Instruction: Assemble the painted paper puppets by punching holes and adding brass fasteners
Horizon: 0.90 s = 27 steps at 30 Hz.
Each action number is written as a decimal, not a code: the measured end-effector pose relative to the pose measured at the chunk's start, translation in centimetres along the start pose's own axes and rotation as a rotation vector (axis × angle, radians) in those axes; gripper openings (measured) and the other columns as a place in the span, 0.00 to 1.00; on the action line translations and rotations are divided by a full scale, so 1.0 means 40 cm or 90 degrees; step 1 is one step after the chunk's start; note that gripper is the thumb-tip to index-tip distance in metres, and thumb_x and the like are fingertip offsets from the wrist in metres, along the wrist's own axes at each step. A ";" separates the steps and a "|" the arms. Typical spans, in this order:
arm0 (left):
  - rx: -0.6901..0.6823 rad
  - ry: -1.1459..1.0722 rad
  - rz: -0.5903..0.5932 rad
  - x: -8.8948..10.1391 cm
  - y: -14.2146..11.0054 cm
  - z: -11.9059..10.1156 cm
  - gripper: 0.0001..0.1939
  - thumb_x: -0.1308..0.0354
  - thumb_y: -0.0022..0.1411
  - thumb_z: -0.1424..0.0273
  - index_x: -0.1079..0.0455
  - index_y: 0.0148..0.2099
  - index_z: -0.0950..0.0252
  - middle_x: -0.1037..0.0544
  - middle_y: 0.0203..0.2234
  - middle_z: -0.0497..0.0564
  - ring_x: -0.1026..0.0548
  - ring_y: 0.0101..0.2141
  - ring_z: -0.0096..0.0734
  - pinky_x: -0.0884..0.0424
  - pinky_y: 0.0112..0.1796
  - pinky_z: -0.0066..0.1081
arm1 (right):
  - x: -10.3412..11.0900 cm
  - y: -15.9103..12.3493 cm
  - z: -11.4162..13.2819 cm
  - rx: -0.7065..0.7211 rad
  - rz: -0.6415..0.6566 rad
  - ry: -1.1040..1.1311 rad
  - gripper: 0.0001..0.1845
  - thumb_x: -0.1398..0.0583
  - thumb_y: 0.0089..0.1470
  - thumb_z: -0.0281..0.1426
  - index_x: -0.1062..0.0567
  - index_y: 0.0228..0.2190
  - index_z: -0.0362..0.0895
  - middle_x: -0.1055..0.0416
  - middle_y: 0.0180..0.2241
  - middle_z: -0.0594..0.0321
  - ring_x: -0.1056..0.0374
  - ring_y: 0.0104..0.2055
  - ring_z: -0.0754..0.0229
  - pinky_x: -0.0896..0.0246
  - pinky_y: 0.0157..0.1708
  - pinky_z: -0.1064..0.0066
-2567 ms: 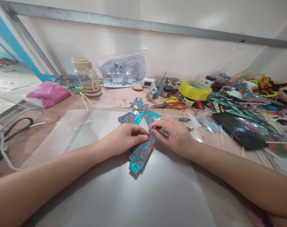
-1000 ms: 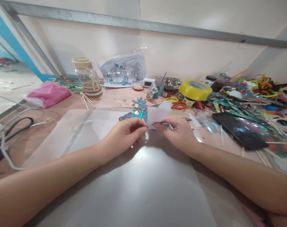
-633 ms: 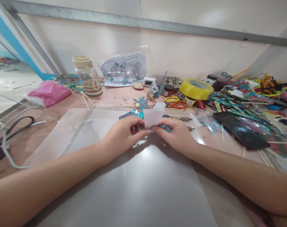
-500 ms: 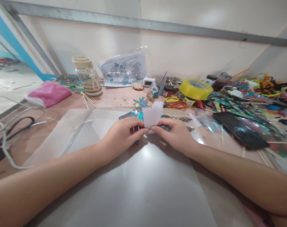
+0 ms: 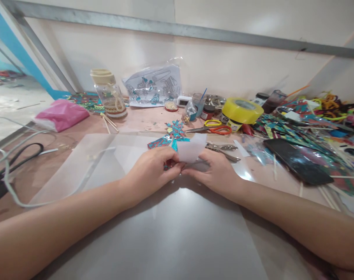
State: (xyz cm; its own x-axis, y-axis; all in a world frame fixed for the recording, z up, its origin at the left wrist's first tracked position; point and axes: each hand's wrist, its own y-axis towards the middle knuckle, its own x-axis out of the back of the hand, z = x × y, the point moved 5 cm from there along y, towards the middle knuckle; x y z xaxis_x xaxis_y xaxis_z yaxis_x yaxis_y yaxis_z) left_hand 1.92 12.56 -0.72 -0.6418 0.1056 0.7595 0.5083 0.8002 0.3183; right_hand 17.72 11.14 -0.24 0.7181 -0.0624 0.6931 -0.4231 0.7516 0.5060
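Observation:
A small white piece of paper (image 5: pixel 191 148) stands up between my two hands above the translucent sheet. My left hand (image 5: pixel 155 167) pinches its lower left edge between thumb and fingers. My right hand (image 5: pixel 220 170) is closed at the paper's right side, its thumb pointing toward the left fingertips. Part of the paper's lower edge is hidden by the fingers. Just behind the hands lies a teal and red patterned figure (image 5: pixel 161 142), partly covered by the left hand and the paper. Metal pliers (image 5: pixel 222 147) lie just beyond the right hand.
A large translucent sheet (image 5: pixel 153 237) covers the table's front. Scissors with orange and yellow handles (image 5: pixel 220 129), yellow tape (image 5: pixel 242 111), paint jars and a bottle (image 5: pixel 108 95) line the back. At right are a black phone (image 5: pixel 298 161) and patterned strips; cables (image 5: pixel 11 171) lie left.
The paper has tilted to the right and its folded top has shifted. My right hand has opened slightly around its side and dropped a little. The left hand stays nearly in place.

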 end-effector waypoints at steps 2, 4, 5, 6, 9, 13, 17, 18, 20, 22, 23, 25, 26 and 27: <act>-0.012 -0.010 0.002 0.001 0.000 -0.004 0.09 0.45 0.62 0.68 0.33 0.29 0.62 0.27 0.24 0.45 0.30 0.28 0.28 0.36 0.33 0.27 | 0.000 -0.004 0.006 0.025 -0.009 -0.033 0.11 0.36 0.54 0.30 0.22 0.41 0.46 0.20 0.41 0.59 0.25 0.43 0.53 0.31 0.44 0.64; -0.019 -0.019 0.004 0.003 -0.001 -0.007 0.10 0.45 0.62 0.69 0.34 0.28 0.63 0.27 0.23 0.45 0.30 0.28 0.28 0.36 0.33 0.27 | -0.001 -0.007 0.009 0.038 -0.012 -0.048 0.10 0.37 0.56 0.30 0.23 0.41 0.45 0.20 0.41 0.58 0.25 0.43 0.53 0.31 0.43 0.64; -0.019 -0.022 0.002 0.004 -0.001 -0.008 0.10 0.45 0.62 0.69 0.34 0.27 0.63 0.27 0.24 0.45 0.30 0.28 0.28 0.36 0.33 0.27 | -0.001 -0.008 0.011 0.042 -0.014 -0.051 0.10 0.38 0.56 0.30 0.23 0.41 0.45 0.20 0.41 0.58 0.25 0.43 0.53 0.30 0.43 0.64; -0.018 -0.025 0.001 0.005 -0.001 -0.008 0.10 0.45 0.63 0.69 0.34 0.27 0.63 0.27 0.24 0.45 0.30 0.28 0.28 0.36 0.33 0.27 | -0.001 -0.008 0.011 0.042 -0.017 -0.050 0.10 0.38 0.56 0.30 0.23 0.41 0.45 0.20 0.41 0.58 0.25 0.43 0.52 0.30 0.43 0.63; -0.011 -0.019 0.001 0.005 -0.001 -0.006 0.10 0.46 0.64 0.68 0.33 0.29 0.62 0.26 0.25 0.45 0.29 0.29 0.29 0.35 0.34 0.28 | 0.002 -0.005 0.012 0.036 -0.013 -0.014 0.10 0.39 0.57 0.29 0.23 0.42 0.45 0.21 0.43 0.59 0.25 0.44 0.53 0.31 0.44 0.64; -0.021 0.010 -0.001 0.003 -0.001 -0.006 0.09 0.47 0.65 0.67 0.32 0.31 0.62 0.25 0.26 0.46 0.28 0.30 0.30 0.35 0.35 0.28 | 0.006 0.004 0.003 0.006 0.003 0.047 0.10 0.41 0.58 0.26 0.21 0.39 0.47 0.20 0.40 0.62 0.25 0.39 0.57 0.31 0.40 0.67; -0.059 0.032 -0.014 0.003 -0.001 -0.010 0.09 0.46 0.66 0.67 0.31 0.32 0.62 0.25 0.27 0.46 0.28 0.30 0.29 0.35 0.35 0.28 | 0.009 0.010 -0.012 -0.046 0.004 0.090 0.08 0.39 0.56 0.25 0.20 0.35 0.47 0.19 0.36 0.64 0.24 0.37 0.57 0.31 0.38 0.68; -0.071 0.036 -0.017 0.003 -0.002 -0.011 0.09 0.46 0.66 0.68 0.31 0.32 0.62 0.25 0.27 0.46 0.28 0.30 0.29 0.34 0.36 0.28 | 0.009 0.010 -0.014 -0.053 0.005 0.098 0.08 0.39 0.55 0.25 0.20 0.35 0.47 0.19 0.35 0.65 0.24 0.37 0.57 0.31 0.39 0.69; -0.093 0.045 -0.024 0.001 -0.004 -0.012 0.08 0.46 0.66 0.68 0.31 0.33 0.62 0.25 0.27 0.46 0.28 0.30 0.29 0.34 0.36 0.27 | 0.009 0.010 -0.016 -0.050 0.006 0.103 0.08 0.38 0.55 0.24 0.20 0.34 0.47 0.19 0.35 0.65 0.24 0.38 0.58 0.32 0.39 0.69; -0.102 0.050 -0.029 -0.001 -0.006 -0.013 0.08 0.46 0.65 0.68 0.30 0.33 0.63 0.25 0.28 0.47 0.28 0.31 0.29 0.34 0.36 0.27 | 0.009 0.008 -0.013 -0.022 0.006 0.093 0.08 0.39 0.55 0.24 0.20 0.34 0.47 0.19 0.35 0.65 0.24 0.38 0.58 0.32 0.40 0.70; -0.101 0.053 -0.029 -0.002 -0.006 -0.013 0.08 0.45 0.65 0.69 0.30 0.33 0.62 0.25 0.28 0.47 0.28 0.31 0.30 0.34 0.36 0.28 | 0.009 0.007 -0.010 0.000 0.006 0.080 0.08 0.39 0.56 0.24 0.21 0.36 0.46 0.20 0.36 0.64 0.25 0.38 0.58 0.32 0.40 0.69; -0.087 0.069 -0.018 -0.003 -0.004 -0.012 0.07 0.45 0.64 0.69 0.29 0.34 0.62 0.24 0.28 0.48 0.27 0.32 0.32 0.35 0.36 0.29 | 0.010 0.003 -0.004 0.046 0.002 0.037 0.07 0.39 0.57 0.25 0.22 0.37 0.46 0.20 0.38 0.61 0.26 0.39 0.58 0.32 0.40 0.68; -0.078 0.077 0.004 -0.002 -0.002 -0.012 0.07 0.45 0.64 0.69 0.29 0.34 0.62 0.23 0.29 0.48 0.27 0.32 0.33 0.35 0.36 0.29 | 0.011 0.002 -0.001 0.069 0.000 0.010 0.07 0.40 0.57 0.26 0.23 0.37 0.45 0.21 0.38 0.60 0.26 0.39 0.57 0.33 0.40 0.67; -0.066 0.084 0.038 0.000 0.001 -0.010 0.06 0.45 0.64 0.68 0.28 0.34 0.62 0.23 0.28 0.49 0.27 0.32 0.34 0.35 0.35 0.30 | 0.011 0.000 0.003 0.091 -0.003 -0.018 0.06 0.40 0.58 0.26 0.23 0.37 0.45 0.21 0.37 0.59 0.27 0.39 0.57 0.33 0.40 0.66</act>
State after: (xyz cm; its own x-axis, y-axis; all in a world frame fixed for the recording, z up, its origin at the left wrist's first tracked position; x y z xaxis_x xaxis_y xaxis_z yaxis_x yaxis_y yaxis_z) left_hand 2.16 12.33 -0.48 -0.5315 0.0678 0.8443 0.6042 0.7290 0.3217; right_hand 17.99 11.05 0.13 0.7054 -0.0852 0.7036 -0.4957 0.6503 0.5757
